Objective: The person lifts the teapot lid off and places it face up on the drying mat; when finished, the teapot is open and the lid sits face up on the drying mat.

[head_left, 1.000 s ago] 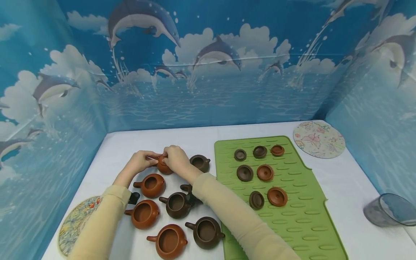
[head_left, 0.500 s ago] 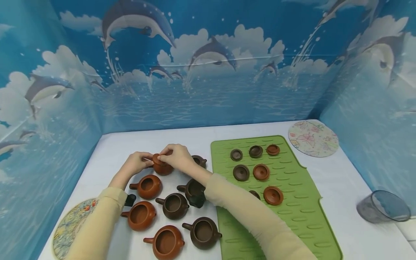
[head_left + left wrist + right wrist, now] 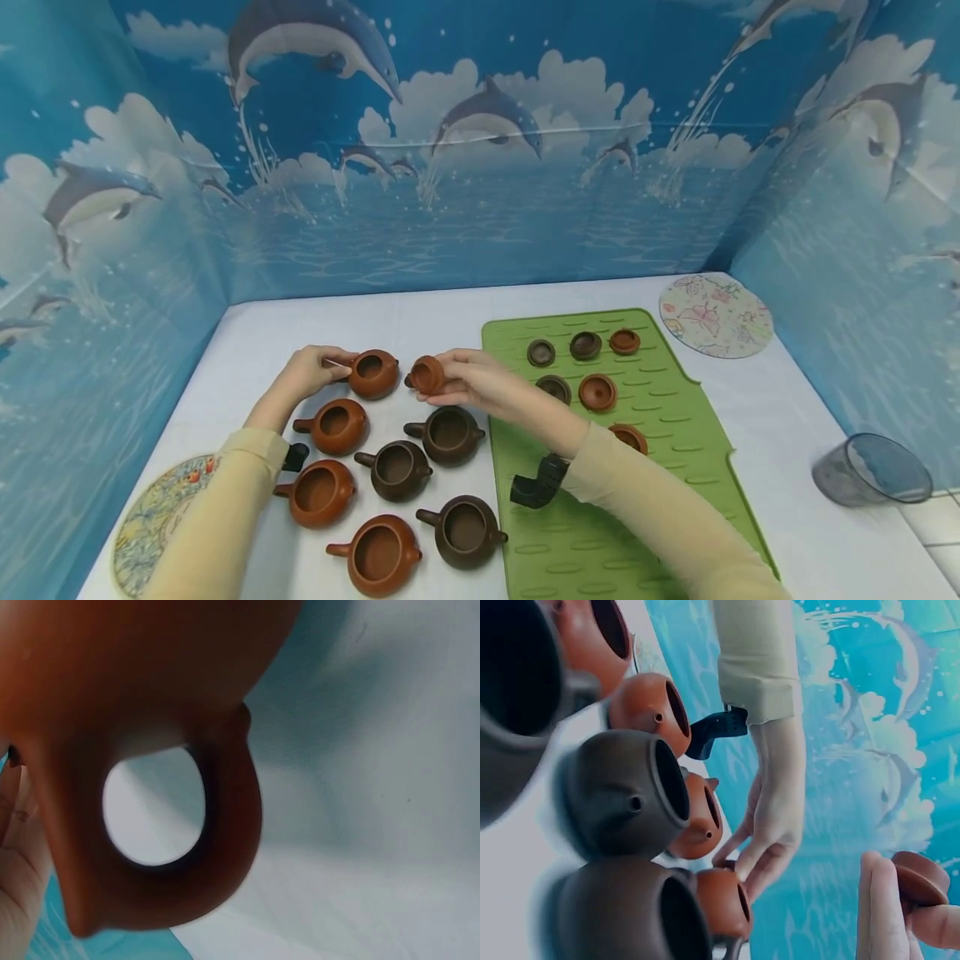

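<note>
At the back left, my left hand [image 3: 309, 372] pinches the handle side of a small reddish-brown clay teapot [image 3: 373, 374] standing lidless on the white cloth. The teapot's loop handle [image 3: 232, 825] fills much of the left wrist view, with part of the hand at its left edge. To the right of that pot, my right hand [image 3: 480, 382] holds a reddish-brown teapot lid [image 3: 427, 375] between thumb and fingers, its hollow underside turned up. In the right wrist view, the lid [image 3: 921, 879] is between the thumb and the straighter fingers. A dark teapot is mostly hidden behind the right hand.
Several lidless teapots, reddish [image 3: 339, 427] and dark brown [image 3: 450, 435], stand in front of the hands. On the right, a green mat [image 3: 600, 533] bears several upturned lids [image 3: 597, 392]. A grey cup [image 3: 870, 471] and a round patterned mat [image 3: 716, 317] are farther right.
The right hand has lifted the lid off the teapot at the back left, moved right with it and turned it over. The left hand stays at that teapot.
</note>
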`<action>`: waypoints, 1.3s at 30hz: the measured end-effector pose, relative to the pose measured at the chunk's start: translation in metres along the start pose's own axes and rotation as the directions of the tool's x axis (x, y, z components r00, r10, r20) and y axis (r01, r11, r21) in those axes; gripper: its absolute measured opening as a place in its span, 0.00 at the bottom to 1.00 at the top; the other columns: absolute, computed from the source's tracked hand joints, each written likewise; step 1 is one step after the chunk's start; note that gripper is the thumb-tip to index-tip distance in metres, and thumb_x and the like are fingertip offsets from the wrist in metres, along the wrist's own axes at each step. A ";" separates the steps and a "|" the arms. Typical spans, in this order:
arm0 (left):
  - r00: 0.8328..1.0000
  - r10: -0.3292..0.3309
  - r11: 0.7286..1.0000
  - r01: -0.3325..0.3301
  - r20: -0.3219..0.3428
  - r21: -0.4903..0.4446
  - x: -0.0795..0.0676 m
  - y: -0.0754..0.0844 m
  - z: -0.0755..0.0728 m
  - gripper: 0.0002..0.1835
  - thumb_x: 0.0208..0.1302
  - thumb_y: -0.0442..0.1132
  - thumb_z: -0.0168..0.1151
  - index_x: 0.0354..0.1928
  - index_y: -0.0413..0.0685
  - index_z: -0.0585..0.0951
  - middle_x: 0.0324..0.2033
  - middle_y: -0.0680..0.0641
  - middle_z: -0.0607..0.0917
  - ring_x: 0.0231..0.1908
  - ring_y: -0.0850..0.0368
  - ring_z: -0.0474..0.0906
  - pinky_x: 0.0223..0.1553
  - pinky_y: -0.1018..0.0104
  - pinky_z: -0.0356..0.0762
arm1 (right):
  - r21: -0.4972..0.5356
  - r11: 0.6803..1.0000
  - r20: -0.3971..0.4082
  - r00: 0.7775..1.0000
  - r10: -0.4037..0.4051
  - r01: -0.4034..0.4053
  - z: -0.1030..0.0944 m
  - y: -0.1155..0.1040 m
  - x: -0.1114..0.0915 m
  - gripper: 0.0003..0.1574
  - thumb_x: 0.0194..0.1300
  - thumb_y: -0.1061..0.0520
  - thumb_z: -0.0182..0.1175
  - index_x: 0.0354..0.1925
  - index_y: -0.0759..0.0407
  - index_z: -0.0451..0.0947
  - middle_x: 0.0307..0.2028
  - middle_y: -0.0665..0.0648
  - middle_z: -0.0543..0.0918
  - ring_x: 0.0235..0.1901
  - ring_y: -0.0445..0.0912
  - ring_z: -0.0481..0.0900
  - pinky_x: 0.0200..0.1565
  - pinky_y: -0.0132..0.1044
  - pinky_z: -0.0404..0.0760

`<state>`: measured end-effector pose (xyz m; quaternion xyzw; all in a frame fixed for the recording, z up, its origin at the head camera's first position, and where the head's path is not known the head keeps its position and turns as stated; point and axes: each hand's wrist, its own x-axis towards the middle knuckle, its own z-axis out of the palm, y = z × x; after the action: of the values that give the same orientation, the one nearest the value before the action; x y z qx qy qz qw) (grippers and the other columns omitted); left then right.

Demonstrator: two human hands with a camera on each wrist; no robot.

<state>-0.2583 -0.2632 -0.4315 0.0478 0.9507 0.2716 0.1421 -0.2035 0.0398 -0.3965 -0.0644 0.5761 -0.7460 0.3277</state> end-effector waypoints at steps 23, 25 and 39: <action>1.000 -0.014 1.000 0.014 0.017 -0.002 0.003 0.000 0.002 0.19 0.70 0.38 0.60 0.60 0.43 0.80 0.55 0.35 0.82 0.53 0.38 0.80 0.54 0.45 0.78 | -0.086 0.996 -0.078 0.997 -0.023 0.016 -0.077 0.028 -0.116 0.40 0.76 0.56 0.52 0.70 0.80 0.48 0.53 0.64 0.70 0.47 0.43 0.85 0.57 0.34 0.80; 1.000 -0.010 1.000 0.010 0.016 0.000 0.003 0.000 0.003 0.19 0.70 0.38 0.60 0.61 0.43 0.80 0.55 0.35 0.82 0.53 0.38 0.80 0.54 0.45 0.78 | -0.102 0.994 -0.105 0.994 -0.040 0.029 -0.084 0.027 -0.124 0.36 0.76 0.54 0.52 0.68 0.79 0.54 0.45 0.58 0.71 0.46 0.42 0.85 0.56 0.35 0.80; 1.000 -0.004 1.000 0.004 0.000 -0.005 -0.003 0.000 0.001 0.18 0.70 0.38 0.60 0.59 0.45 0.81 0.54 0.36 0.83 0.53 0.38 0.80 0.54 0.44 0.78 | -0.359 0.933 -0.433 0.891 -0.138 -0.030 -0.166 0.021 -0.173 0.42 0.76 0.44 0.50 0.71 0.73 0.53 0.48 0.40 0.77 0.43 0.33 0.83 0.53 0.30 0.81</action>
<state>-0.2548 -0.2633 -0.4318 0.0455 0.9501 0.2735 0.1427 -0.1392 0.2704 -0.4217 0.0360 0.7598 -0.6325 0.1464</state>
